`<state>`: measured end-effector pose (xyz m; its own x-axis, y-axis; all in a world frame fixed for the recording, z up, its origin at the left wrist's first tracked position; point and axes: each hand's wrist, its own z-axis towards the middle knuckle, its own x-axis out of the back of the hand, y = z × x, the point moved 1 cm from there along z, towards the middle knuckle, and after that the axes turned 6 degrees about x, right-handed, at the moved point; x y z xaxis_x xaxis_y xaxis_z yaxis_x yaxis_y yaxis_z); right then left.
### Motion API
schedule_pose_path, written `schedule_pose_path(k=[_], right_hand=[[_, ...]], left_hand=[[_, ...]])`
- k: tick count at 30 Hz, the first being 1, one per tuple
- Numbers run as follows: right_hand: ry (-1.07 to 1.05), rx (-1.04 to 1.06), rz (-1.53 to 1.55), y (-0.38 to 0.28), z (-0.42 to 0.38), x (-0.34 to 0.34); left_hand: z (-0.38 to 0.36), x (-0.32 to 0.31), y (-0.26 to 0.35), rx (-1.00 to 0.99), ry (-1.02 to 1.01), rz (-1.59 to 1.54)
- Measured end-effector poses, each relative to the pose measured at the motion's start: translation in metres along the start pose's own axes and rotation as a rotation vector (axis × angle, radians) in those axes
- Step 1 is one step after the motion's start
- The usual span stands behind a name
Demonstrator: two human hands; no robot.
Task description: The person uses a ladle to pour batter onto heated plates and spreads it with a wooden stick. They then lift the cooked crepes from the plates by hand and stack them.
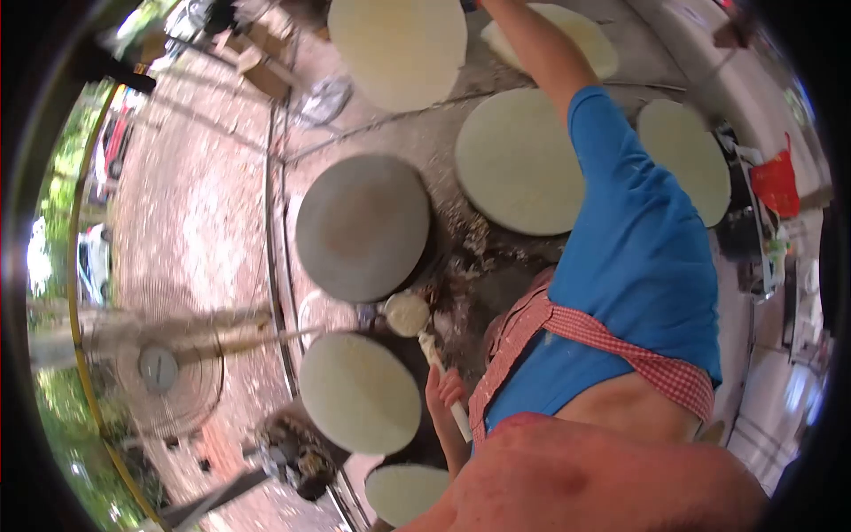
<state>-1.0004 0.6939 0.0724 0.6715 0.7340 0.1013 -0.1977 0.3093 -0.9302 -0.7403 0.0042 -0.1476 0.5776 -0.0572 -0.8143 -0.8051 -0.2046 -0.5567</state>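
My left hand [446, 388] is shut on the white handle of a spreading tool [436, 355]. The handle runs up to a small round pale pad [406, 313]. That pad rests between a dark bare round griddle [363, 226] above and a round plate covered by a pale thin sheet [359, 390] below. My right hand is not in view. A person in a blue shirt [638, 239] and red-checked apron stands very close on the right, one arm [536, 49] stretched to the top edge with its hand cut off.
More pale round sheets lie on plates at the top [399, 49], the middle [519, 160], the right [683, 155] and the bottom [403, 492]. A standing fan [160, 368] is at the left on a dirt yard. A red bag [776, 182] hangs at far right.
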Motion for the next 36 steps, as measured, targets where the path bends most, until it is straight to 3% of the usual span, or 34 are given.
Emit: schedule_pose_path(k=[1, 2, 6, 9, 10, 12, 14, 17, 20, 23, 25, 27, 28, 29, 30, 31, 32, 33, 34, 36], right_hand=[[0.069, -0.006, 0.007, 0.009, 0.005, 0.044], [0.143, -0.014, 0.017, 0.02, 0.008, 0.09], [0.471, -0.099, 0.094, 0.096, -0.004, 0.245], [0.765, -0.193, 0.283, 0.132, -0.069, 0.297], [0.835, -0.216, 0.521, 0.165, -0.087, 0.315], [0.968, -0.561, 0.195, 0.25, -0.113, 0.36], [1.069, -0.514, -0.151, 0.333, -0.139, 0.376], [1.054, -0.642, -0.101, 0.355, -0.139, 0.39], [1.001, -0.804, -0.09, 0.354, -0.174, 0.385], [0.756, -0.766, -0.81, 0.315, -0.198, 0.387], [0.531, -0.616, -1.247, 0.279, -0.188, 0.369], [0.359, -0.662, -1.152, 0.241, -0.183, 0.343], [0.235, -0.562, -1.058, 0.237, -0.183, 0.329], [0.202, -0.349, -1.102, 0.234, -0.191, 0.306], [0.22, -0.342, -1.07, 0.181, -0.203, 0.255], [0.186, 0.037, -1.101, 0.262, -0.2, 0.253], [-0.008, -0.257, -0.938, 0.205, -0.204, 0.19], [-0.067, -0.137, -0.878, 0.201, -0.216, 0.151], [-0.094, 0.381, -0.849, 0.218, -0.224, 0.111], [-0.432, 0.015, -0.468, 0.178, -0.259, 0.005]], left_hand=[[0.037, -0.054, -0.042, -0.149, 0.091, -0.126], [0.054, -0.044, -0.042, -0.049, -0.012, -0.083], [0.103, -0.047, -0.061, -0.048, 0.054, -0.073], [0.131, -0.053, -0.071, -0.062, 0.093, -0.053], [0.141, -0.052, -0.076, -0.068, 0.101, -0.05], [0.154, -0.055, -0.083, -0.084, 0.13, -0.032], [0.163, -0.056, -0.089, -0.106, 0.142, -0.024], [0.173, -0.058, -0.095, -0.141, 0.147, -0.002], [0.177, -0.056, -0.105, -0.17, 0.149, -0.019], [0.174, -0.051, -0.112, -0.192, 0.104, -0.049], [0.168, -0.045, -0.121, -0.209, 0.035, -0.073], [0.153, -0.032, -0.135, -0.238, -0.046, -0.106], [0.144, -0.025, -0.144, -0.261, -0.093, -0.126], [0.133, -0.013, -0.154, -0.286, -0.136, -0.149], [0.123, -0.004, -0.163, -0.314, -0.179, -0.166], [0.108, 0.005, -0.172, -0.351, -0.206, -0.177], [0.096, 0.01, -0.174, -0.394, -0.233, -0.178], [0.083, 0.021, -0.188, -0.463, -0.253, -0.176], [0.071, 0.034, -0.202, -0.532, -0.273, -0.176], [0.05, 0.062, -0.233, -0.674, -0.342, -0.197]])
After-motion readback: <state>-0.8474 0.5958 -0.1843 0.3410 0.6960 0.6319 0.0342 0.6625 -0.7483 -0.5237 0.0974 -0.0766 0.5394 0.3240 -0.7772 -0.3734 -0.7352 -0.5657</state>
